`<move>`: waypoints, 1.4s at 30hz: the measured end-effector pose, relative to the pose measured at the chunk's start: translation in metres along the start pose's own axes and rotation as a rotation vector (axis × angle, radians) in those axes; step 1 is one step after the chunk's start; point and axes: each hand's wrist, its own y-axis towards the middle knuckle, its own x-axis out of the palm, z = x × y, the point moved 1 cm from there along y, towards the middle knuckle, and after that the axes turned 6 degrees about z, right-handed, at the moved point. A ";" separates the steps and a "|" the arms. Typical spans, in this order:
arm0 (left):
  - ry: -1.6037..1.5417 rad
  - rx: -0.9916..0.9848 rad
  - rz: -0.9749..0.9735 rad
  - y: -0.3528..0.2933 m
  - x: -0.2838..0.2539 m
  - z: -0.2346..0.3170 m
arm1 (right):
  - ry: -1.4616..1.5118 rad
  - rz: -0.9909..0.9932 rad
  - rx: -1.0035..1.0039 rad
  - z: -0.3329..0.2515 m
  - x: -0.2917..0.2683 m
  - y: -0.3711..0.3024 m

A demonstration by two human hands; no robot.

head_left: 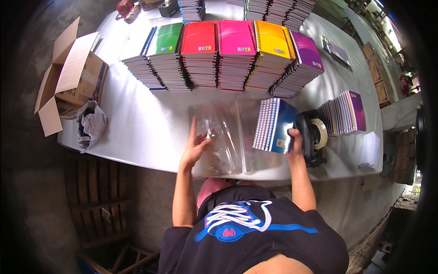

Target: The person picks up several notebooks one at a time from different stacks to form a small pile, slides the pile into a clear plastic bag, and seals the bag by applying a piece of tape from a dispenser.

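Note:
My right hand (295,141) grips a short stack of spiral notebooks (269,124) by its right edge, thumb on top. The uppermost cover is blue, and the white-edged wire bindings face left. Below and left of the stack lie clear plastic bags (232,146), shiny and creased, near the table's front edge. Over their left side is my left hand (197,145), its index finger stretched forward and thumb apart. Whether it touches the plastic is hard to tell. Just beyond my right hand stands a black tape dispenser (314,153) with a roll of tape (320,133).
Tall piles of notebooks in green (166,39), red (199,36), pink (236,39), yellow (273,39) and purple (308,49) line the table's far side. Another stack (344,114) leans at right. An open cardboard box (82,84) and a plastic bag (93,123) sit at left.

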 end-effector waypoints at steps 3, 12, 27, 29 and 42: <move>-0.024 -0.006 -0.147 0.012 0.031 0.009 | 0.029 -0.057 0.041 0.008 0.030 0.009; 0.439 0.320 -0.294 0.039 0.147 -0.007 | 0.297 -0.128 -0.150 -0.003 0.022 -0.007; 0.889 0.727 -0.154 -0.010 0.168 -0.021 | 0.279 0.117 -0.413 -0.013 -0.013 -0.038; 0.967 0.778 -0.243 -0.015 0.200 -0.033 | 0.207 0.058 -0.433 -0.026 -0.014 -0.051; -0.128 0.416 0.152 0.009 0.146 -0.008 | 0.119 0.272 -0.573 -0.059 -0.016 -0.118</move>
